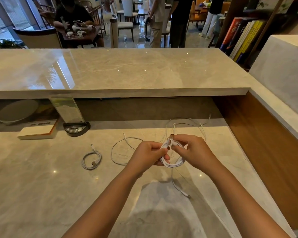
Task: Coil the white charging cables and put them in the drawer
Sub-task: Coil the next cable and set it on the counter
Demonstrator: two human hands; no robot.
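Observation:
Above the marble desk, my left hand (pixel 147 154) and my right hand (pixel 194 151) both grip one white charging cable (pixel 175 163) wound into a small coil between them. Its loose tail hangs down and ends in a plug (pixel 187 196) lying on the desk. A coiled cable (pixel 91 159) rests on the desk to the left. Another cable (pixel 118 150) lies uncoiled in a wide loop just left of my left hand. Behind my hands a third loose cable (pixel 189 123) sprawls toward the back. No drawer is in view.
A book (pixel 37 131) and a black-based sign stand (pixel 76 128) sit at the desk's back left. A raised marble counter (pixel 119 73) overhangs the back. A wooden side panel (pixel 268 143) walls the right. People and chairs are beyond the counter.

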